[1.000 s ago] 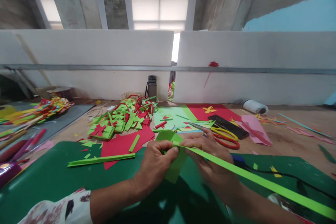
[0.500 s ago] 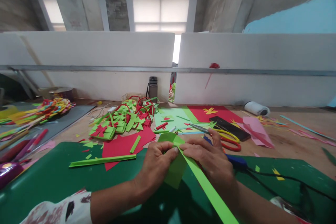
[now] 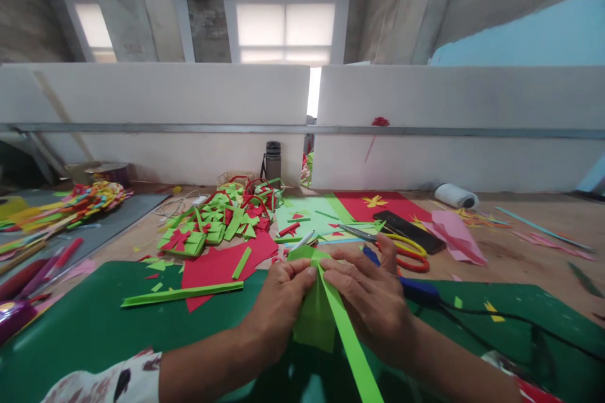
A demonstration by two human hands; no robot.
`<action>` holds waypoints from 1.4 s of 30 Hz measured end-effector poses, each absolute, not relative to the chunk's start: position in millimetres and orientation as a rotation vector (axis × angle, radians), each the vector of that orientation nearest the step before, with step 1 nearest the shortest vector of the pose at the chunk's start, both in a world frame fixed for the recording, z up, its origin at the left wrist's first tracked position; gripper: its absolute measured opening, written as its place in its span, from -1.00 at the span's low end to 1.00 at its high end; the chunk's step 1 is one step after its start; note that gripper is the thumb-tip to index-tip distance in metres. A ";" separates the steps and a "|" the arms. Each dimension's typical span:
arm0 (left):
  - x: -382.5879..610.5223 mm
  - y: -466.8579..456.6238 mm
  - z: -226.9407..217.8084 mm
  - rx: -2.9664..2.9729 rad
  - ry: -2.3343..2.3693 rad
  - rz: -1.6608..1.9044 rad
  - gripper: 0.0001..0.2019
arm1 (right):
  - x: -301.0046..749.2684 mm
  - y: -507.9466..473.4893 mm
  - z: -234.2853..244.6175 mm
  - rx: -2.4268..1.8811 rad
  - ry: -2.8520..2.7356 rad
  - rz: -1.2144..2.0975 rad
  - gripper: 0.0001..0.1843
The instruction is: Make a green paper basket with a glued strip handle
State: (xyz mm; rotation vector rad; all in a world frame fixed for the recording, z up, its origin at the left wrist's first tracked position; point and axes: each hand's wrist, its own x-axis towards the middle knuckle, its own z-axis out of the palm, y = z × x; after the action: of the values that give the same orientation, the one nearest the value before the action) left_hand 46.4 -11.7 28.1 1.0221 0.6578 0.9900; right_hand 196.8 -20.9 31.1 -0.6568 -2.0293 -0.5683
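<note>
Just above the green mat (image 3: 155,340), my left hand (image 3: 281,302) pinches a piece of light green paper (image 3: 314,321) between thumb and fingers. My right hand (image 3: 373,296) is closed beside it, its fingertips pressed on a long bright green paper strip (image 3: 347,337) where it meets the paper. The strip runs down toward the bottom edge. Its upper end lies between both hands' fingertips, partly hidden. Behind my right hand are scissors (image 3: 413,255) with yellow and orange handles, and a blue-handled tool (image 3: 420,289) with a black cord.
A pile of green and red folded paper pieces (image 3: 227,220) lies behind red paper (image 3: 203,274). A folded green strip (image 3: 182,294) rests at left. Farther back are a black phone (image 3: 411,233), pink paper (image 3: 456,239), a bottle (image 3: 273,164) and a white roll (image 3: 456,196).
The strip's lower end has swung left, so it hangs steeper. Both hands keep hold of the paper, with the fingers barely shifted. The whole view has shifted slightly.
</note>
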 end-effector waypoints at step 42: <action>45.8 -2.9 25.5 0.915 0.707 1.080 -0.69 | 201.4 -18.9 13.1 -0.728 -2.081 -0.928 -0.72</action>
State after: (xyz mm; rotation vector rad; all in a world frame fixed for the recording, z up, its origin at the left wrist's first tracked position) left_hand 45.8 -2.9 25.5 0.9149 0.7073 1.0804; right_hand 201.4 -18.9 13.1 -0.7279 -2.0813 -0.9282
